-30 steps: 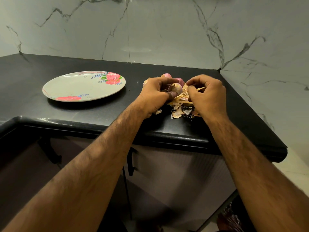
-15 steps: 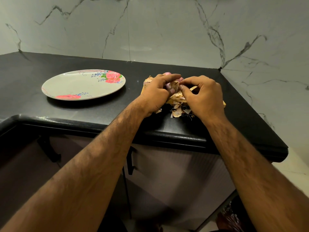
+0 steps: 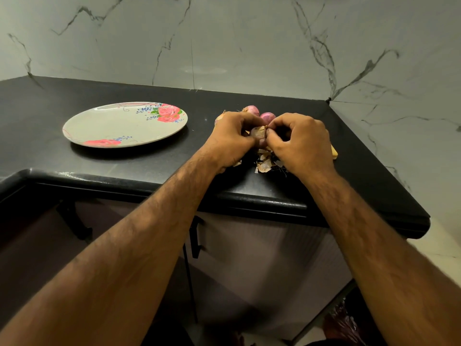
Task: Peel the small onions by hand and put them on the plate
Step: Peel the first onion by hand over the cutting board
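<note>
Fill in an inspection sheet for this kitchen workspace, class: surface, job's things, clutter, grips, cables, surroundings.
Surface: glossy black stone countertop with a rounded front edge.
Job's things: round white plate with pink flowers, no onion on it; small papery-skinned onion between the hands; a pink onion and a second pink onion behind the hands.
Clutter: pile of dry onion peels under the hands.
Grips: left hand holds the small onion; right hand pinches skin at its tip.
Cables: nothing seen.
Surroundings: grey-veined marble wall; cabinet door with a black handle below.
</note>
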